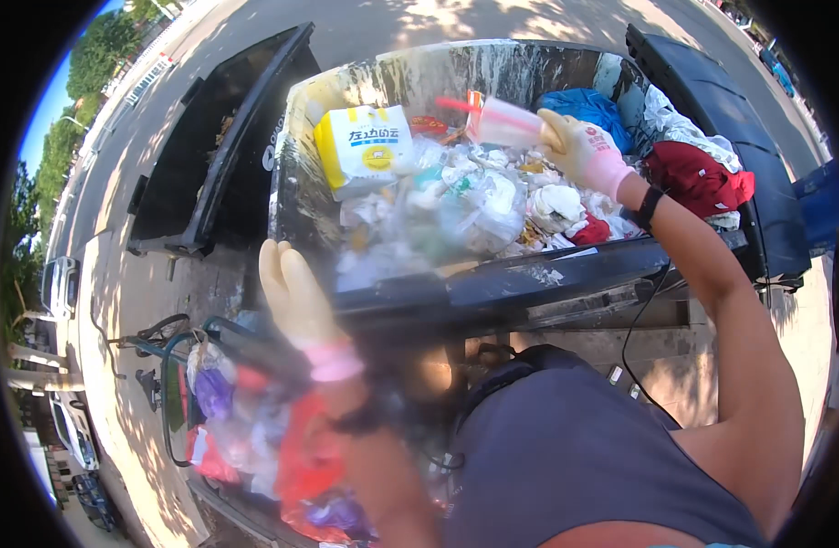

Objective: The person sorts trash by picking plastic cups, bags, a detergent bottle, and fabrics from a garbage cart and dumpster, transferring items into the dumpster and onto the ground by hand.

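Observation:
My right hand (584, 151), in a cream rubber glove with a pink cuff, is closed on a clear plastic cup (509, 124) with a red straw. It holds the cup tilted sideways above the rubbish in a large dark bin (584, 272). Below the cup lie crumpled clear plastic bags (488, 196). My left hand (296, 290), gloved alike, is by the bin's near left corner with its fingers stretched out and nothing in them. A white and yellow carrier bag (365, 151) stands inside at the left. A blue plastic bag (591, 114) and dark red cloth (698, 180) lie to the right.
Another black bin (214, 146) stands at the left. A dark lid (712, 119) hangs off the right side. A cart (170, 402) loaded with bags is at lower left, near my left forearm. A cable (631, 342) hangs before me.

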The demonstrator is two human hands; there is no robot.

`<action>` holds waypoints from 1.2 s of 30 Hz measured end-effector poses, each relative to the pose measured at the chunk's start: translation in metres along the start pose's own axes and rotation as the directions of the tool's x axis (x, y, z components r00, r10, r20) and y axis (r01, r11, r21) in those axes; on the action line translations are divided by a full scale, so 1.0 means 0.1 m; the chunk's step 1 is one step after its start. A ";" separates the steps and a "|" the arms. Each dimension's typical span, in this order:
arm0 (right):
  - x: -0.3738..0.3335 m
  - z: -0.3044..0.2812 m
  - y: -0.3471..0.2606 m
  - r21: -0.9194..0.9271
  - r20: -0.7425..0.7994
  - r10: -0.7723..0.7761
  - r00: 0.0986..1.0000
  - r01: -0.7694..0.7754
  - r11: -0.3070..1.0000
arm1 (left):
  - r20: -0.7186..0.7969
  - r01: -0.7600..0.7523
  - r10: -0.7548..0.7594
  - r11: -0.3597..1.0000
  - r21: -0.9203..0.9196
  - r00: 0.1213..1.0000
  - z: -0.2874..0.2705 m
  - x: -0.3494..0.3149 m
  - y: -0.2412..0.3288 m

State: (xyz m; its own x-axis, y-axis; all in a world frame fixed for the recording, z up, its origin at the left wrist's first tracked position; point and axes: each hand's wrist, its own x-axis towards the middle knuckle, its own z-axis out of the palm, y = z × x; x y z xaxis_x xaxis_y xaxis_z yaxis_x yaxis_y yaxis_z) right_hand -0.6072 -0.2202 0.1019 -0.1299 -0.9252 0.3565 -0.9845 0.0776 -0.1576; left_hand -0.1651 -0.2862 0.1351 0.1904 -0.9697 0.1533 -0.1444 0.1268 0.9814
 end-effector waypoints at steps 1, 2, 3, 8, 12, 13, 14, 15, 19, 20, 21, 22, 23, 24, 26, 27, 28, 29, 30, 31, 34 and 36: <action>-0.04 -0.01 0.29 -0.229 0.596 0.246 0.764 -0.132 0.964 | 0.015 -0.080 0.079 0.997 0.024 0.997 0.10 -0.05 -0.20; -0.09 -0.05 0.44 -0.467 0.683 0.355 0.639 0.008 0.884 | 0.050 -0.182 0.176 0.969 0.169 0.983 0.11 -0.07 -0.48; -0.24 0.00 0.88 -0.569 0.639 0.412 0.649 0.039 0.821 | 0.165 -0.316 0.276 0.892 0.322 0.947 0.18 -0.07 -0.62; -0.03 -0.52 0.83 -0.506 0.490 0.454 0.744 -0.182 0.843 | 0.380 -0.594 0.514 0.352 0.724 0.769 0.18 -0.31 -1.06; -0.09 -0.47 0.83 -0.269 0.299 0.435 0.849 -0.363 0.892 | 0.397 -0.602 0.509 0.339 0.723 0.764 0.22 -0.31 -1.04; -0.16 -0.47 0.74 -0.509 0.645 0.386 0.659 -0.006 0.861 | 0.398 -0.593 0.494 0.341 0.730 0.773 0.19 -0.31 -1.03; -0.32 -0.68 0.72 -0.363 0.881 0.238 0.409 0.261 0.894 | 0.398 -0.583 0.478 0.343 0.736 0.783 0.16 -0.31 -1.03; -0.35 -0.63 0.77 -0.419 0.852 0.321 0.414 0.171 0.892 | 0.397 -0.573 0.458 0.352 0.740 0.795 0.15 -0.34 -1.03; -0.55 -0.52 0.78 -0.439 0.519 0.558 0.647 -0.359 0.824 | 0.415 -0.627 0.518 0.347 0.698 0.748 0.16 -0.30 -1.07; -0.71 -0.53 0.93 -0.451 0.762 0.367 0.533 0.030 0.892 | 0.414 -0.630 0.524 0.348 0.694 0.745 0.16 -0.29 -1.06; -0.69 -0.61 0.86 -0.441 0.791 0.472 0.389 -0.170 0.881 | 0.425 -0.627 0.503 0.352 0.695 0.753 0.15 -0.29 -1.09; -0.64 -0.72 0.76 -0.437 0.816 0.532 0.225 -0.361 0.824 | 0.435 -0.622 0.481 0.352 0.699 0.761 0.15 -0.29 -1.10; -0.56 -0.72 0.69 -0.505 0.732 0.580 0.357 -0.286 0.814 | 0.432 -0.620 0.482 0.351 0.702 0.762 0.14 -0.29 -1.11; -0.48 -0.73 0.62 -0.576 0.634 0.599 0.489 -0.218 0.788 | 0.443 -0.636 0.492 0.351 0.687 0.749 0.13 -0.27 -1.10; -0.47 -0.79 0.51 -0.515 0.588 0.616 0.524 -0.345 0.785 | 0.446 -0.648 0.505 0.348 0.678 0.739 0.09 -0.29 -1.05; -0.50 -0.75 0.44 -0.344 0.612 0.530 0.587 -0.406 0.847 | 0.443 -0.634 0.471 0.413 0.654 0.763 0.03 -0.31 -1.00; -0.53 -0.70 0.41 -0.160 0.617 0.442 0.652 -0.446 0.881 | 0.440 -0.616 0.436 0.477 0.627 0.785 0.02 -0.31 -0.96; -0.58 -0.63 0.33 -0.051 0.544 0.310 0.780 -0.337 0.940 | 0.419 -0.618 0.455 0.561 0.551 0.786 0.02 -0.35 -0.91; -0.58 -0.67 0.07 0.160 0.545 0.240 0.804 -0.380 0.911 | 0.389 -0.610 0.471 0.636 0.473 0.792 0.00 -0.43 -0.79; -0.65 -0.54 0.04 0.295 0.437 0.114 0.892 -0.262 0.919 | 0.357 -0.592 0.473 0.681 0.431 0.805 0.03 -0.57 -0.60; -0.67 -0.38 -0.60 0.502 0.231 -0.114 0.966 -0.019 0.864 | 0.361 -0.560 0.460 0.788 0.255 0.811 -0.04 -0.93 -0.26; -0.74 -0.31 -0.97 0.437 0.061 -0.278 0.959 0.225 0.871 | 0.347 -0.567 0.496 0.811 0.144 0.796 -0.09 -1.09 -0.07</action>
State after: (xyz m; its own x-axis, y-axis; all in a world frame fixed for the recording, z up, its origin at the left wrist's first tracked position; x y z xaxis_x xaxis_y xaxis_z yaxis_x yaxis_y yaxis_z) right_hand -0.5059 -0.1479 0.1195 0.1562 -0.9311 0.3297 -0.8351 -0.3028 -0.4593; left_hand -0.1758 -0.1794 0.1125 -0.2568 -0.7818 0.5683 -0.3651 0.6229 0.6919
